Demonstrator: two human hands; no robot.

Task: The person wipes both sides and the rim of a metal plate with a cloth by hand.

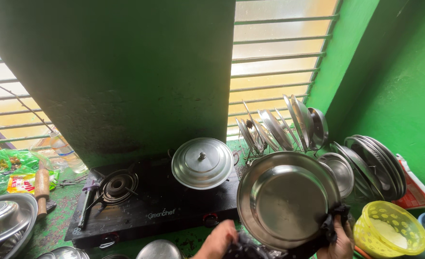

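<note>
Lower left of frame: a steel bowl sits at the edge, w/ a wooden-handled tool just beside it and a green plastic bag behind, near a clear bottle at the window bars.

Centre: a black two-burner gas stove. Its left burner is bare; a lidded steel pot stands on the right one. No flame visible.

Bottom centre: the person's left hand comes up from the frame edge, fingers curled on a dark cloth. Grip looks closed on the cloth, but most of the hand is cut off by the edge.

Lower right of centre: a large round steel pan is held tilted toward the camera, inside facing the lens, in front of the stove's right end. Right hand grasps its lower right rim through another fold of the dark cloth. A pale patch shows on the pan's inner base; can't tell if residue or glare.

Right: a wire rack of upright steel plates and lids by the window, more stacked plates leaning on the green wall, a yellow plastic basket at lower right.

Risks, as judged: the pan is held by one rim only, w/ cloth between palm and metal, so it could slip & drop onto the stove or knock the pot lid. Swinging it right could clip the crowded rack and set plates sliding.
</note>
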